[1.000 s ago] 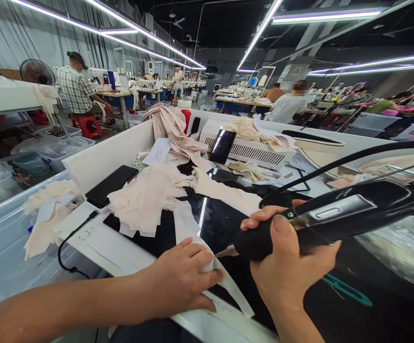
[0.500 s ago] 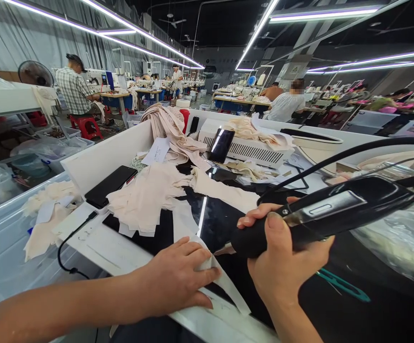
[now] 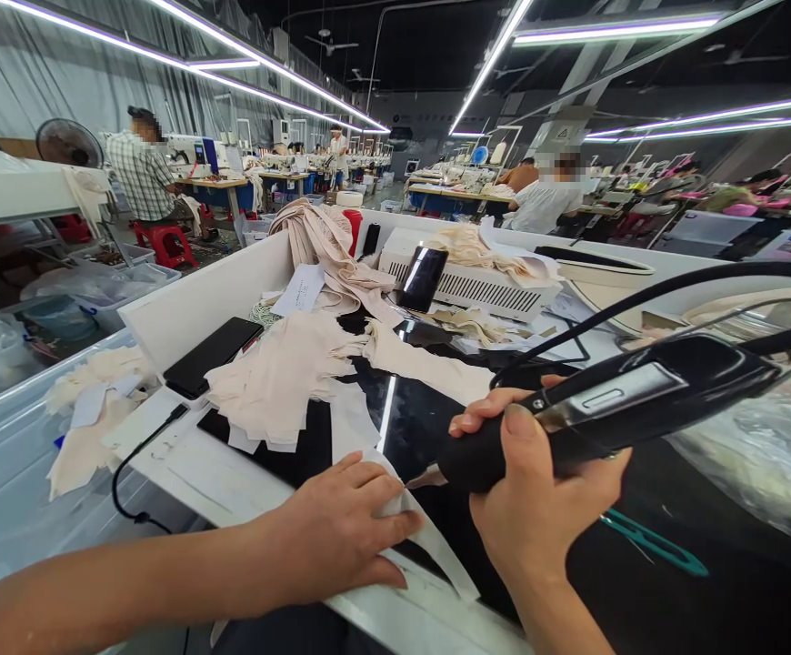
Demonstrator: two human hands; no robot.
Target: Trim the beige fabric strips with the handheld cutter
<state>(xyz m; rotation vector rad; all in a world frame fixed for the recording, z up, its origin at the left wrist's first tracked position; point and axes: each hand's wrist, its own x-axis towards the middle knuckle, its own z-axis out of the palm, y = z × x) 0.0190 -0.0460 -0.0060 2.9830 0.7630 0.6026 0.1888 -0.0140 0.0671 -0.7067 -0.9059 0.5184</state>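
Observation:
My left hand [image 3: 351,523] presses its curled fingers onto a narrow white fabric piece [image 3: 445,557] at the table's near edge, its thumb lower on the edge. In my right hand [image 3: 538,491] is a black corded hand tool [image 3: 614,414] with a silver panel, my thumb on top and fingers wrapped around it. The tool's pointed metal tip [image 3: 428,477] lies close to the strip, just right of my left fingertips; whether they touch I cannot tell. Beyond my left hand lies a pile of pale pink fabric pieces [image 3: 279,377].
A black phone [image 3: 211,355] lies left of the pile. Another phone [image 3: 423,277] leans on a white vented box [image 3: 484,287]. A teal plastic tool [image 3: 658,544] sits right of my right wrist. A thick black cable [image 3: 647,314] arches at right. Co-workers sit at machines beyond.
My right hand and the black hand tool have shifted slightly left, bringing the tip nearer my left fingers. The left hand keeps its place on the strip.

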